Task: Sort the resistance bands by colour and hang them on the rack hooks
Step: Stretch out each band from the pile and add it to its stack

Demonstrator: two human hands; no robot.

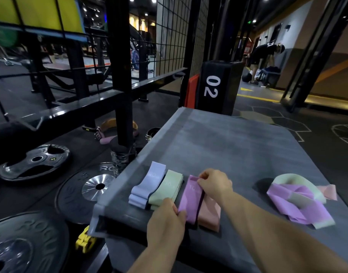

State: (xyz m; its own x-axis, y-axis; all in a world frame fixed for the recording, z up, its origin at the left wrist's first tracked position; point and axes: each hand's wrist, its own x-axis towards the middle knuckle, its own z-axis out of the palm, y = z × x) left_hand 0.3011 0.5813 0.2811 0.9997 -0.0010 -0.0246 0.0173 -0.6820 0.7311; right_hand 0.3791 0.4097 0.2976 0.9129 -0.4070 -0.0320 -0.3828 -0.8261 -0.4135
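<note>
Coloured bands (167, 188) on grey platform (228, 146)

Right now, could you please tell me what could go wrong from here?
1. The folded lavender fabric band lies close to the left edge of the grey padded platform; a nudge might drop it onto the black weight plates.
2. The purple fabric band, pinched at both ends, lies right beside the peach fabric band; shifting it may drag that one askew.
3. In the tangled pile of purple and green bands, lifting one could pull others along.
</note>
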